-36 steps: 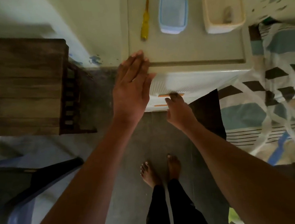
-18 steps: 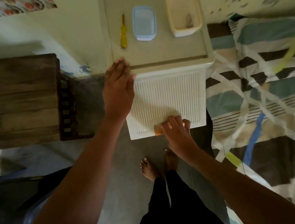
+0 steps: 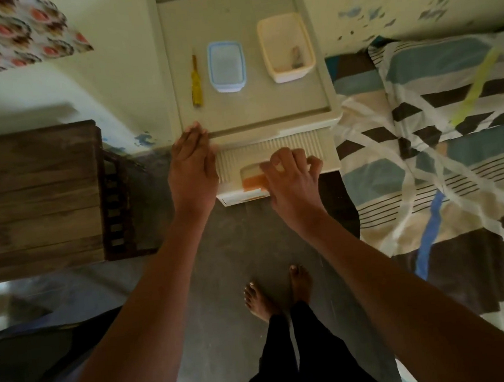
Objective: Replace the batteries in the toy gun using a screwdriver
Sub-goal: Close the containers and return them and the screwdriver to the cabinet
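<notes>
At the bottom centre of the frame, bare feet (image 3: 279, 292) are standing on the floor (image 3: 221, 269).

Just above the middle of the frame, both hands are working at a ribbed white drawer (image 3: 275, 153) projecting from the front of a plastic cabinet. The left hand (image 3: 192, 168) is lying flat, fingers extended and together, against the drawer's left edge and the cabinet corner; its grip is open and holding nothing. The right hand (image 3: 292, 176) is curling its fingers over the orange handle (image 3: 254, 183) at the drawer front; its grip is closed on that handle.

To the left a wooden stool (image 3: 36, 197) is standing; to the right a patterned bed cover (image 3: 435, 144) is lying.

Farther up, the surface (image 3: 252, 108) on top of the cabinet is carrying three items in a row: a yellow screwdriver (image 3: 195, 84), a blue lidded box (image 3: 226, 66) and an open cream tub (image 3: 286, 47) holding a small dark object too blurred to identify.

The toy gun is not visible anywhere; it may be inside the drawer or a container. Batteries are not identifiable.

Handling judgement: the screwdriver is likely light, stiff and smooth; take hold at the yellow handle, not the thin shaft.

No brand, label or writing is readable.
</notes>
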`<act>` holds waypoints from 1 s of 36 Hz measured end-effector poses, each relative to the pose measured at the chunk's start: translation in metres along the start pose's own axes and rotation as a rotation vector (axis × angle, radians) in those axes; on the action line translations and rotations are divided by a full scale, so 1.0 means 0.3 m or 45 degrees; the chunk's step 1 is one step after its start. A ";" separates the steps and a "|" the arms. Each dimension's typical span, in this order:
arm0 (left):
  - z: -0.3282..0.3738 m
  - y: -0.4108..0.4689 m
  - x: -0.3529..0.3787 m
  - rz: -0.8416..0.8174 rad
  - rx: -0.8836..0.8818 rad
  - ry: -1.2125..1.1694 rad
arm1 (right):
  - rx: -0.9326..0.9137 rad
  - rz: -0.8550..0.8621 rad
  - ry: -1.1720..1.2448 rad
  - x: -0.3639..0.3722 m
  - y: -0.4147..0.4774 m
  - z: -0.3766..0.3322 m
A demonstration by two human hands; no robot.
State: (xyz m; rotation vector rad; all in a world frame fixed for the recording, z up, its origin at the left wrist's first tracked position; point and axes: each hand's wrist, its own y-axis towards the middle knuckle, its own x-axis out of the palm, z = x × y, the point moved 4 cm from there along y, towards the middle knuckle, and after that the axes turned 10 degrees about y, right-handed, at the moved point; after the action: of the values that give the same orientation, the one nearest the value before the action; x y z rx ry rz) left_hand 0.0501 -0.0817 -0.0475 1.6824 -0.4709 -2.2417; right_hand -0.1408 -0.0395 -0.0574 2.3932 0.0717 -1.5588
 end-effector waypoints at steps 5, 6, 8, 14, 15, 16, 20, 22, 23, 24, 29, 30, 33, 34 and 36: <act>0.006 -0.004 0.000 0.035 -0.019 -0.024 | 0.065 0.084 -0.133 0.002 0.118 0.031; 0.006 -0.004 0.002 0.036 -0.023 -0.027 | 0.063 0.098 -0.155 0.002 0.132 0.039; 0.005 -0.004 0.004 0.045 -0.025 -0.022 | 0.053 0.105 -0.175 0.008 0.149 0.049; 0.015 -0.005 0.001 0.066 -0.051 -0.040 | 0.012 0.071 -0.134 0.016 0.144 0.078; 0.014 -0.003 0.002 0.070 -0.058 -0.038 | 0.005 0.069 -0.142 0.015 0.151 0.080; 0.013 0.001 0.000 0.073 -0.067 -0.036 | -0.003 0.071 -0.151 0.016 0.158 0.080; 0.022 0.003 0.002 0.067 -0.115 -0.039 | 0.000 0.080 -0.104 0.014 0.157 0.080; 0.032 0.001 -0.005 0.047 -0.161 -0.032 | 0.022 0.113 -0.004 0.008 0.147 0.085; 0.040 0.008 -0.008 0.042 -0.184 -0.041 | 0.032 0.150 0.076 0.001 0.151 0.094; 0.050 0.012 -0.012 0.037 -0.209 -0.057 | 0.056 0.198 0.178 -0.008 0.151 0.103; 0.146 0.123 -0.026 0.022 -0.355 -0.228 | 0.255 0.450 0.676 -0.112 0.227 0.159; 0.163 0.152 -0.024 0.017 -0.404 -0.276 | 0.304 0.489 0.710 -0.136 0.247 0.169; 0.206 0.244 -0.015 0.031 -0.557 -0.299 | 0.517 0.566 0.801 -0.183 0.320 0.218; 0.216 0.270 -0.006 0.016 -0.599 -0.292 | 0.587 0.592 0.808 -0.188 0.345 0.238; 0.229 0.309 0.019 -0.046 -0.717 -0.295 | 0.711 0.600 0.810 -0.188 0.395 0.277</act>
State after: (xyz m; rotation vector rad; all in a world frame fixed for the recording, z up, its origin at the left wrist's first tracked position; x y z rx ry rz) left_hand -0.0138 -0.1621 0.0053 1.1597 0.1436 -2.3122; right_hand -0.2150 -0.1686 -0.0131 2.9285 -0.8315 -0.6185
